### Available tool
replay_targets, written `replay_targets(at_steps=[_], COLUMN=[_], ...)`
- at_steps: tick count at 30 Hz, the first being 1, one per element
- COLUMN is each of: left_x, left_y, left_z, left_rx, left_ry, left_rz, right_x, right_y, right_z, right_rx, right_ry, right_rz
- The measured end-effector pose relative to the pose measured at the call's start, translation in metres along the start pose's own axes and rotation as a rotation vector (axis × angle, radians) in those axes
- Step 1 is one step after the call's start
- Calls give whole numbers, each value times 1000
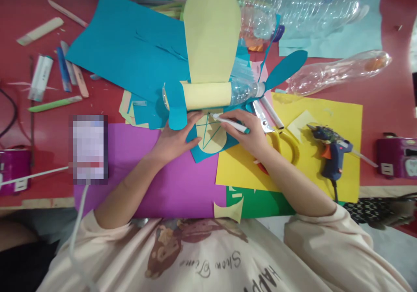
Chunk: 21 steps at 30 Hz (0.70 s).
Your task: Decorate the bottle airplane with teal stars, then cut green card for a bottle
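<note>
My right hand [249, 131] is closed round a white marker with a teal end [230, 124], its tip on a rounded pale yellow paper piece [213, 142] that bears teal drawn lines. My left hand [176, 140] lies flat with fingers spread on that piece and the teal paper under it. Just above stands a plastic bottle craft [241, 91], wrapped in pale yellow paper with a tall yellow wing [211, 31] and teal paper parts.
A blue glue gun [329, 151] and scissors [270, 125] lie on the yellow sheet [325, 118] at right. Purple sheet [137, 153] at left with a phone [89, 149]. Empty clear bottles [339, 70] at the back right. Markers and sticks [65, 73] lie at the far left.
</note>
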<state>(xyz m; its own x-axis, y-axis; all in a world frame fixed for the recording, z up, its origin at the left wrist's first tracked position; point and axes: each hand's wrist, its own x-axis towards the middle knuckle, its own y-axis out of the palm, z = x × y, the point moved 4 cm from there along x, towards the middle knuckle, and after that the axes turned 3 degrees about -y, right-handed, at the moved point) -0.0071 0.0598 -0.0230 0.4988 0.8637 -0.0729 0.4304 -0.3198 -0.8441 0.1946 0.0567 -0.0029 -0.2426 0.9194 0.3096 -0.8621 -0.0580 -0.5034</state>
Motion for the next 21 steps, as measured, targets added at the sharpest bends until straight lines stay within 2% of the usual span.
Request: replay_targets(at_steps=[21], left_x=[-1], left_y=[0], left_z=[-1], left_rx=[12], left_ry=[15], left_rz=[-5], right_x=[-2], right_y=[-8], right_z=[14], right_rx=[25], right_ry=[15], right_rz=[128])
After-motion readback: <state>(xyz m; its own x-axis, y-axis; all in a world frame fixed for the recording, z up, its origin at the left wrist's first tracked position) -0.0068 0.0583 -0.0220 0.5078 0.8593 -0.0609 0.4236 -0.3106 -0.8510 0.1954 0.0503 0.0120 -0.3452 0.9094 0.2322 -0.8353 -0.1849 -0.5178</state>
